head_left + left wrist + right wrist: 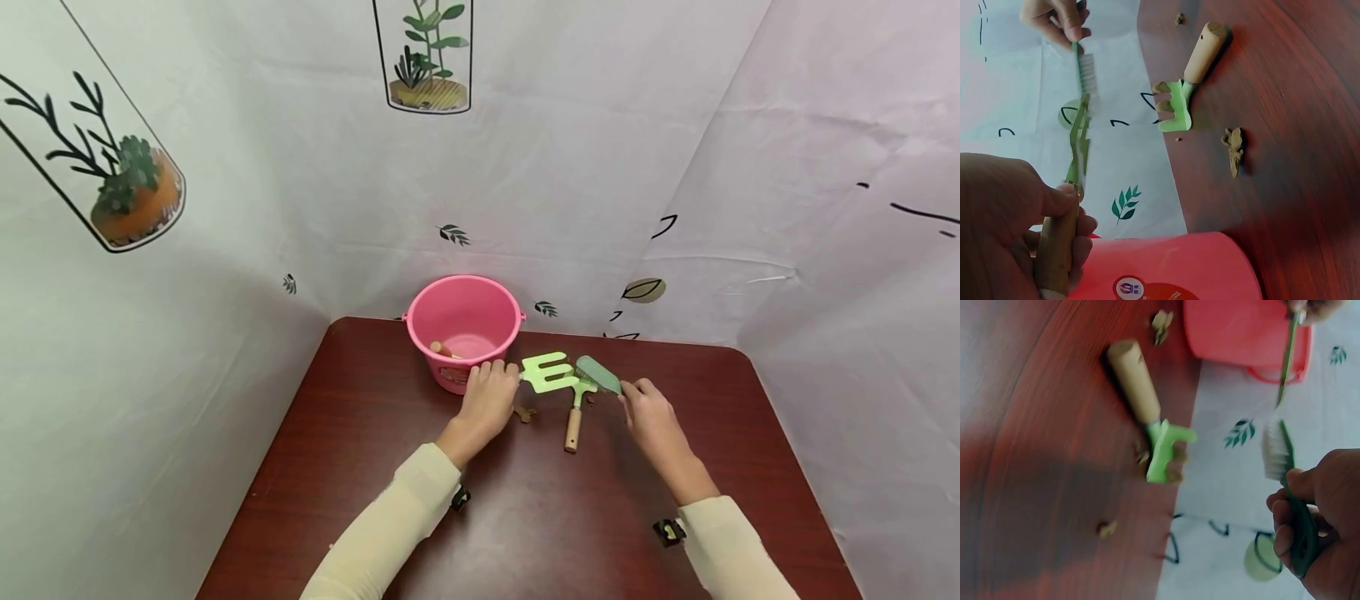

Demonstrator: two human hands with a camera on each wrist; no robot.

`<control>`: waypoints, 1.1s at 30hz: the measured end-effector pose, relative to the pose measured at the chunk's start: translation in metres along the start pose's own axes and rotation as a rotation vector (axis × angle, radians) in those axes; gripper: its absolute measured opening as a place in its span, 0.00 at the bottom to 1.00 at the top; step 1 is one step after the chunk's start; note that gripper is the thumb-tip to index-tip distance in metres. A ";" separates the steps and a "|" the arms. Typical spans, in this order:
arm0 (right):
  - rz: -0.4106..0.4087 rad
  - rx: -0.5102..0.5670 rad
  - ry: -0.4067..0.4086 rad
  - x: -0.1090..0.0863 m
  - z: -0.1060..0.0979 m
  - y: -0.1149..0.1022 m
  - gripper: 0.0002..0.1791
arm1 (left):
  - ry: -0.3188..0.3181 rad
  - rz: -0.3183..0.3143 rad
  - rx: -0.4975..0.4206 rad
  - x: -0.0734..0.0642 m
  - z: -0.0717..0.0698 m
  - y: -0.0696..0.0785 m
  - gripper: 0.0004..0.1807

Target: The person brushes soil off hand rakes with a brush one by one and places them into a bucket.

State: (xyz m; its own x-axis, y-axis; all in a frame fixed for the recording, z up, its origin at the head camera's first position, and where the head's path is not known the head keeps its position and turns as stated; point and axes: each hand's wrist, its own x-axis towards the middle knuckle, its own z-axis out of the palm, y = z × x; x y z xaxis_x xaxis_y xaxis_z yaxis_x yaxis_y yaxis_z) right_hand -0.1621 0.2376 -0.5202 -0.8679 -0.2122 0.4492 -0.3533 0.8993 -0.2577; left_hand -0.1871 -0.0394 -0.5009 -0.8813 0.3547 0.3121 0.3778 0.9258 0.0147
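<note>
My left hand (pixel 491 396) grips the wooden handle of a light green garden fork (pixel 546 372), its tines pointing right. My right hand (pixel 651 417) holds a green scrubbing brush (pixel 597 374) by its handle; white bristles show in the right wrist view. The brush head is close to the fork's tines, but whether they touch I cannot tell. Below them a small green hand rake (pixel 573 425) with a wooden handle lies on the table. Brown, soil-like lumps (pixel 1164 107) cling to the rake's tines.
Behind my left hand stands a pink bucket (pixel 442 371), with a wooden handle (pixel 438 347) inside. Brown crumbly pieces (pixel 524 413) lie on the dark red table (pixel 360 467). White printed cloth (pixel 585 183) hangs behind and at both sides.
</note>
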 end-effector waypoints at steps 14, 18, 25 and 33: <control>0.004 0.036 0.054 -0.002 -0.002 0.010 0.12 | -0.008 -0.034 -0.071 -0.001 -0.003 -0.005 0.08; -0.044 0.052 0.084 0.005 -0.005 -0.002 0.13 | -0.008 -0.029 -0.084 -0.002 -0.002 -0.005 0.08; -0.094 0.054 0.057 0.016 -0.001 -0.027 0.13 | -0.032 -0.034 -0.100 -0.001 -0.001 -0.003 0.08; -0.025 0.037 -0.051 0.012 0.003 -0.029 0.14 | -0.032 -0.022 -0.070 -0.001 0.000 0.001 0.07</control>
State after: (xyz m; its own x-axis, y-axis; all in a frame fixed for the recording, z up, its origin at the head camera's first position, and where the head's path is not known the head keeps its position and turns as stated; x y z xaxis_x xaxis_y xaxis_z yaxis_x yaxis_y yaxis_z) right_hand -0.1632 0.2077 -0.5100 -0.8750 -0.2541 0.4121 -0.3868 0.8789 -0.2793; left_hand -0.1859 -0.0386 -0.5009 -0.8975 0.3398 0.2810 0.3766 0.9222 0.0878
